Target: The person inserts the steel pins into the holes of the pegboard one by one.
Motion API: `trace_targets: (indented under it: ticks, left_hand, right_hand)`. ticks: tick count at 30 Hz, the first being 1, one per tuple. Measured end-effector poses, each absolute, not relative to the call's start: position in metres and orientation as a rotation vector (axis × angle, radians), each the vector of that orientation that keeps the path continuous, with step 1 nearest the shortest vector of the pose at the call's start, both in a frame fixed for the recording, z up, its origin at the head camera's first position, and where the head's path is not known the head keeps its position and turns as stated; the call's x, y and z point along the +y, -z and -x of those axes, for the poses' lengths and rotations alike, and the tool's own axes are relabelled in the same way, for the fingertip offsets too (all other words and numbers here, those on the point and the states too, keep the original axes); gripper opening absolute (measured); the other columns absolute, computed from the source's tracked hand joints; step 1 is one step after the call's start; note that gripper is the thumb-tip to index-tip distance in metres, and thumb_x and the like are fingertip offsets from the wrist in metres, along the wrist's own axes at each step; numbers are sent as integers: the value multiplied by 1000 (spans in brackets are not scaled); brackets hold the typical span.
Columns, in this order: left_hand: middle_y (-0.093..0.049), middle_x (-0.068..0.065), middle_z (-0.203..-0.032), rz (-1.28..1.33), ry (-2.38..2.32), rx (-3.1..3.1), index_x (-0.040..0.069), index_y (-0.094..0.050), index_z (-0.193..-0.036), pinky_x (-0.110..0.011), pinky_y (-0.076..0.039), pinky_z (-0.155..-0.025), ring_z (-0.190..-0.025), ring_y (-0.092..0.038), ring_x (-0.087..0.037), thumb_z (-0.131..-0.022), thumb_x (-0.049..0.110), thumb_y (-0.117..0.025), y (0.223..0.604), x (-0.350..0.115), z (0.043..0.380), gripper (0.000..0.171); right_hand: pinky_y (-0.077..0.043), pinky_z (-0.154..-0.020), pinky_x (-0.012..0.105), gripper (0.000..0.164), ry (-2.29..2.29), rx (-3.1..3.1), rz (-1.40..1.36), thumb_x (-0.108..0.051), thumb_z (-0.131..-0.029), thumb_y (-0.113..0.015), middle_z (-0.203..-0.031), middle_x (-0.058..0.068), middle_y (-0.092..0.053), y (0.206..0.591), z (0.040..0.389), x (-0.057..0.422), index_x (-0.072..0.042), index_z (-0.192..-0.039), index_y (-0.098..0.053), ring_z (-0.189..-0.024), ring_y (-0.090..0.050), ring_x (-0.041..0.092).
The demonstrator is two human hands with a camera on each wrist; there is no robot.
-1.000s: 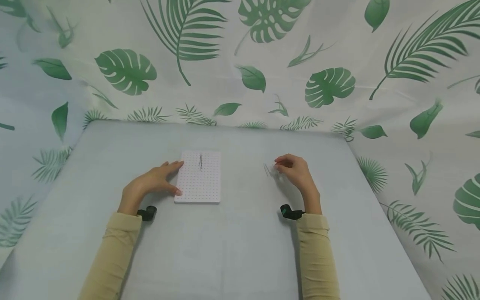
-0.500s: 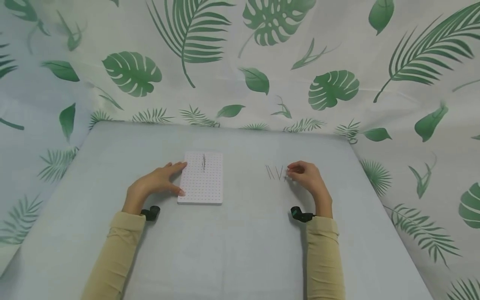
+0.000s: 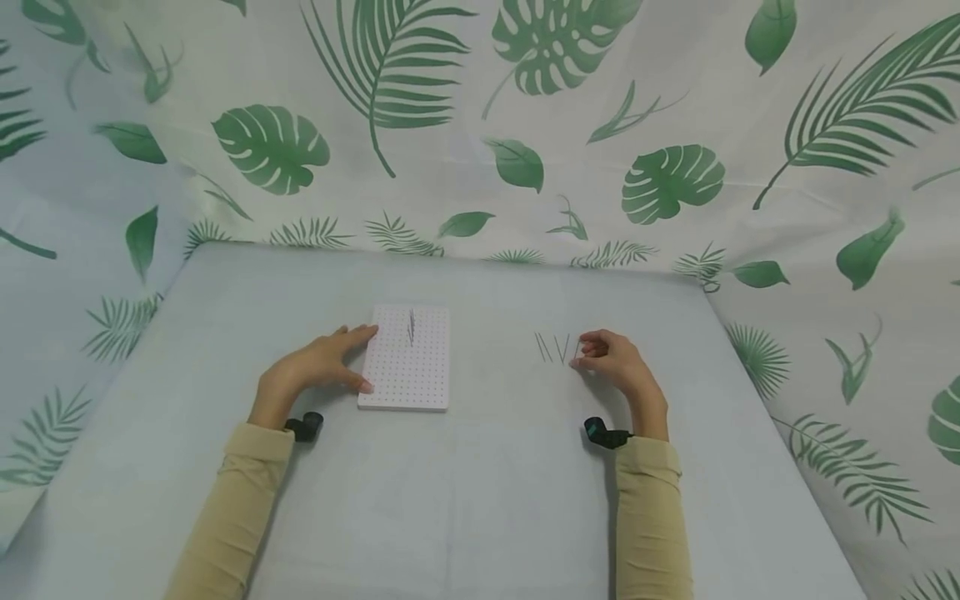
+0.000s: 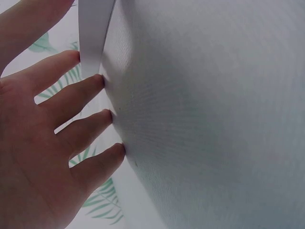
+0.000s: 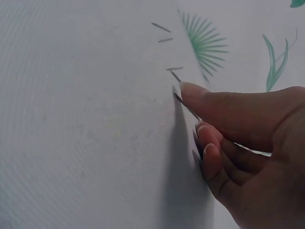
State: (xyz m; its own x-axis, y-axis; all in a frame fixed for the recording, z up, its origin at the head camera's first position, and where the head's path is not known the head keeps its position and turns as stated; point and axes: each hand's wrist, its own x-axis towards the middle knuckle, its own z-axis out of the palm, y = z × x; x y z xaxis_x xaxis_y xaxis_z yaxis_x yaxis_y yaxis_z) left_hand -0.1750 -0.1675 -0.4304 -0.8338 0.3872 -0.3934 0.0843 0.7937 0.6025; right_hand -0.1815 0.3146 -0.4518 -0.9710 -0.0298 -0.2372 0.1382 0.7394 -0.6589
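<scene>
A white pegboard (image 3: pixel 397 375) with rows of small holes lies on the table, several thin dark pins (image 3: pixel 411 329) near its far end. My left hand (image 3: pixel 315 367) rests at its left edge, fingers spread and mostly straight; in the left wrist view, fingertips touch the table and the board's side (image 4: pixel 90 38). To the right, more loose thin pins (image 3: pixel 543 347) lie spaced apart. At the rightmost pin (image 3: pixel 577 349), my right hand (image 3: pixel 613 360) has thumb and curled fingers at its two ends. The right wrist view shows this pin (image 5: pixel 187 107) between thumb and fingertips.
A pale cloth covers the table (image 3: pixel 480 500), and a leaf-printed curtain (image 3: pixel 570 167) hangs behind it and at both sides. Black wrist cameras (image 3: pixel 303 427) sit on both wrists.
My right hand has moved right and slightly nearer, uncovering several pins left of it. The left hand stays at the board. The whole head view has shifted slightly.
</scene>
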Motion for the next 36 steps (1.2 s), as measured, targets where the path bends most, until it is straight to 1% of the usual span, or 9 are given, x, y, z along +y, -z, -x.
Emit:
trace_targets:
  ticks: [7, 11, 14, 20, 22, 26, 28, 32, 36]
  left_hand:
    - [-20, -21, -170, -347, -800, 2481, 10, -28, -163, -71, -13, -122, -156, -8, -49, -82, 30, -86, 429, -166, 175, 101]
    - [-20, -20, -170, -345, -797, 2483, 10, -28, -163, -71, -13, -122, -157, -8, -49, -83, 30, -86, 429, -166, 173, 101]
    - [-20, -21, -169, -346, -795, 2481, 10, -28, -163, -71, -13, -122, -157, -8, -49, -83, 30, -86, 428, -166, 173, 101]
    - [-20, -20, -170, -350, -791, 2481, 11, -27, -163, -71, -13, -122, -157, -8, -49, -83, 31, -86, 429, -166, 173, 101]
    - [-20, -20, -170, -350, -801, 2477, 11, -28, -163, -71, -13, -122, -157, -8, -49, -83, 31, -86, 430, -166, 174, 101]
    - [-21, -20, -169, -354, -799, 2481, 11, -29, -163, -70, -13, -122, -157, -9, -48, -82, 32, -86, 429, -165, 175, 101]
    - [-21, -20, -169, -354, -790, 2489, 11, -30, -163, -71, -13, -122, -157, -9, -48, -82, 33, -86, 428, -164, 176, 101]
    - [-20, -22, -169, -351, -782, 2487, 11, -29, -163, -72, -15, -121, -156, -10, -50, -82, 32, -86, 426, -163, 175, 101]
    - [-21, -22, -169, -359, -781, 2489, 10, -29, -163, -72, -15, -121, -156, -10, -50, -82, 31, -86, 427, -165, 174, 101]
  right_hand:
    - [-49, -91, 39, 50, 1035, 2717, -128, -16, -93, -76, -117, 18, -63, 452, 183, 313, 2, -135, -58, -106, -60, 30]
    - [-49, -89, 40, 49, 1035, 2735, -131, -16, -92, -76, -116, 19, -64, 452, 182, 313, 3, -133, -58, -105, -61, 30]
    - [-51, -85, 37, 46, 1030, 2760, -142, -16, -93, -76, -114, 18, -66, 453, 182, 312, 2, -132, -59, -102, -63, 30]
    - [-52, -72, 31, 39, 1037, 2847, -163, -15, -93, -74, -108, 21, -69, 452, 181, 309, 5, -125, -62, -91, -66, 29]
    - [-53, -73, 32, 37, 1038, 2861, -181, -14, -94, -73, -109, 22, -70, 451, 181, 308, 5, -124, -63, -91, -67, 29]
    - [-57, -78, 35, 37, 1067, 2861, -206, -13, -95, -71, -115, 25, -71, 451, 181, 309, 6, -126, -62, -98, -70, 33]
    - [-58, -77, 33, 37, 1100, 2856, -213, -13, -96, -70, -117, 25, -70, 451, 181, 309, 6, -127, -61, -99, -70, 33]
    - [-58, -74, 27, 35, 1175, 2830, -205, -11, -96, -69, -114, 24, -70, 452, 181, 307, 6, -126, -62, -93, -71, 28]
    - [-62, -74, 31, 33, 1242, 2788, -188, -8, -97, -69, -113, 27, -71, 450, 183, 304, 7, -125, -61, -87, -75, 26]
